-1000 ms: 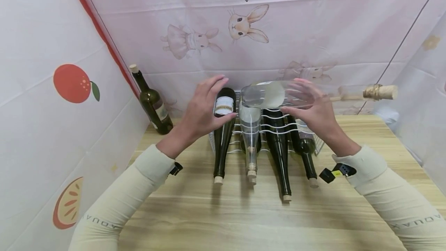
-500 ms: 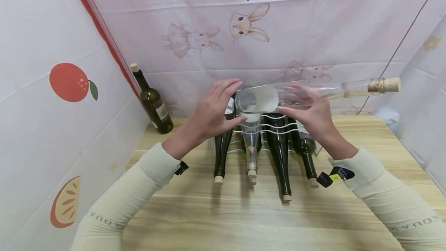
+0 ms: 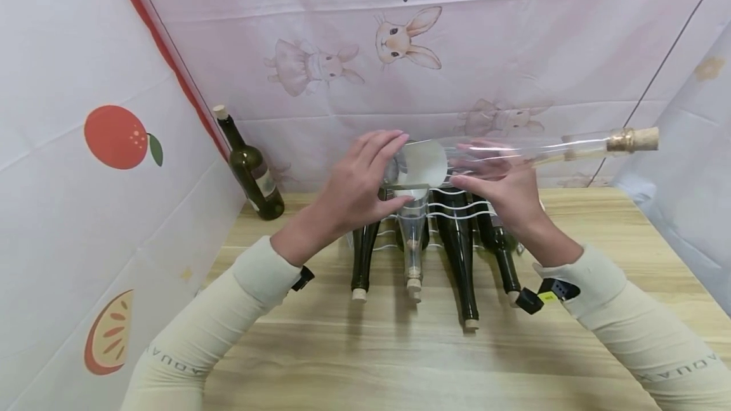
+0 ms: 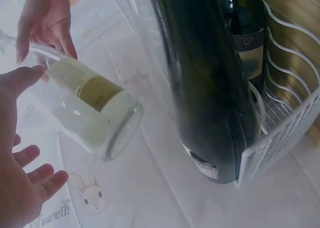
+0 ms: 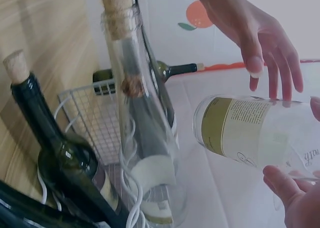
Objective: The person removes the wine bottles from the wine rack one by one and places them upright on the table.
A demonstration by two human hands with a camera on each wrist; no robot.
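A clear glass bottle [image 3: 434,157] with a cork lies roughly level above the rack, its neck to the right. My right hand [image 3: 508,189] grips its body, thumb on the near side and fingers showing through the glass. My left hand [image 3: 362,176] is at the base end with thumb and fingers spread apart; in the right wrist view its fingertips overlap the bottle's edge. The left wrist view shows the bottle's label [image 4: 85,83]. Beneath, a white wire rack [image 3: 451,215] holds corked bottles, among them another clear bottle [image 3: 412,233] and a long dark bottle [image 3: 457,252].
More dark bottles [image 3: 361,259] lie in the rack with necks toward me, one [image 3: 504,252] at its right side. A dark green corked bottle [image 3: 251,167] stands at the back left of the wooden table [image 3: 400,360]. Printed cloth walls [image 3: 514,49] enclose the table.
My left hand has moved right to the clear bottle's base. The held bottle has turned slightly, so its pale label shows more toward me. The bottles in the rack have stayed put.
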